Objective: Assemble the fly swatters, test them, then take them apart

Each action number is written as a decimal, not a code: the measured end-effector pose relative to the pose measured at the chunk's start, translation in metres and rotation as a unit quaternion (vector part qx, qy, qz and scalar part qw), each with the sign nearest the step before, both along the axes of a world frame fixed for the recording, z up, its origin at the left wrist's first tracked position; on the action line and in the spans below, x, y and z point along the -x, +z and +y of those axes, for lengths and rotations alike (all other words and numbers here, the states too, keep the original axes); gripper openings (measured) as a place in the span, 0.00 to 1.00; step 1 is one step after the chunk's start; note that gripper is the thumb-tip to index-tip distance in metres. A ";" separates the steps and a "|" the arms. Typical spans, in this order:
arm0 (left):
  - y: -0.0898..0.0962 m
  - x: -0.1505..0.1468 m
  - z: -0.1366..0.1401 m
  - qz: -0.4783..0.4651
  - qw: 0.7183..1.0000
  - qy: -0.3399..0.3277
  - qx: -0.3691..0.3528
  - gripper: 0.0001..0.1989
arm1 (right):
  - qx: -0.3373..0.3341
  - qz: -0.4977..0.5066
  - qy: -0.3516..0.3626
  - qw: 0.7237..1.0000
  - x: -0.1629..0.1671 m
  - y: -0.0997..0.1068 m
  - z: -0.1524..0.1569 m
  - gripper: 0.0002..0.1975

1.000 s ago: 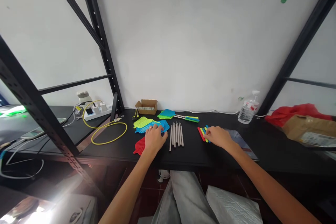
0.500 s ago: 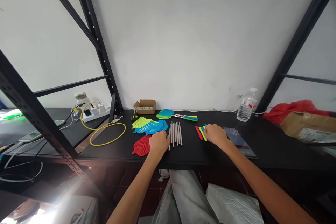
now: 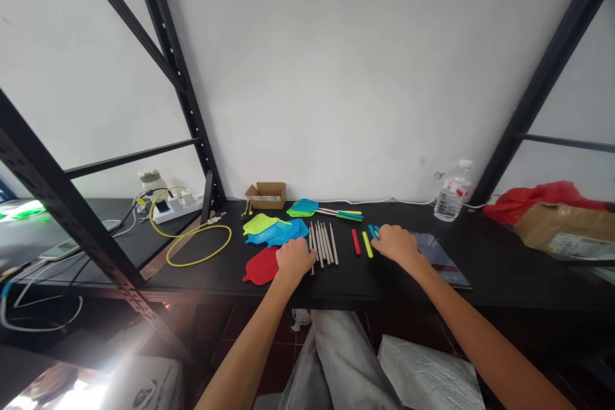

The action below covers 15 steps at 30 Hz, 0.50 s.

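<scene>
Across the worktop [image 3: 346,285]: left hand [image 3: 296,257] at grey rods [image 3: 323,243], right hand [image 3: 394,245] at blue handles [image 3: 371,231]

Dial centred on the rods; 12 o'clock is toward the wall [image 3: 336,77]. Rods lie side by side, roughly along the 12-to-6 line, slightly fanned.

Left hand: at the rods' 8 o'clock edge, thumb side against or just beside the outermost rod; contact not resolved. Fingers curled inward. Cannot tell whether they grip a rod.

Right hand: 3 o'clock, knuckles up, fingers bent down over the near ends of the blue handles and partly hiding them. Gripping or merely resting: cannot tell. Also at 3 o'clock, between rods and right hand, lie a red handle [image 3: 356,242] and a yellow-green handle [image 3: 368,244], with a gap between the two.

Swatter heads: yellow-green head [image 3: 259,224] and blue heads [image 3: 275,233] overlap at 9 to 10 o'clock; red head [image 3: 261,266] at 8 o'clock, partly behind the left hand. Complete swatters [image 3: 305,206] lie stacked at 12 o'clock, grips pointing toward 3.

Surroundings: open box [image 3: 270,202] at 10 o'clock; looped yellow cable [image 3: 184,266] at 9; upright bottle [image 3: 449,200] at 2; dark flat panel [image 3: 442,257] beyond the right hand, between 3 and 4, forearm crossing beside it.
</scene>
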<state>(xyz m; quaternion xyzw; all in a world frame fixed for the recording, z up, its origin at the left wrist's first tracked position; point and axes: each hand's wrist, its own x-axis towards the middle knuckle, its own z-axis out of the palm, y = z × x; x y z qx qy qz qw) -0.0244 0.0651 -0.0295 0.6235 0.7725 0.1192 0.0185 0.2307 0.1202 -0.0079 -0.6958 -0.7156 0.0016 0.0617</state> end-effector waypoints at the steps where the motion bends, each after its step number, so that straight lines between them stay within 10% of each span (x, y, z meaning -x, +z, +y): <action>1: 0.000 -0.001 0.001 0.002 1.000 -0.001 0.004 0.11 | -0.016 0.015 -0.003 1.000 -0.001 0.001 -0.002 0.10; 10: 0.009 0.002 0.006 -0.044 0.999 0.014 0.001 0.07 | -0.115 0.267 0.144 0.946 0.018 -0.021 -0.024 0.09; 15: 0.006 0.012 0.009 -0.306 0.949 -0.035 -0.071 0.10 | -0.105 0.399 0.194 0.890 0.026 -0.047 -0.034 0.11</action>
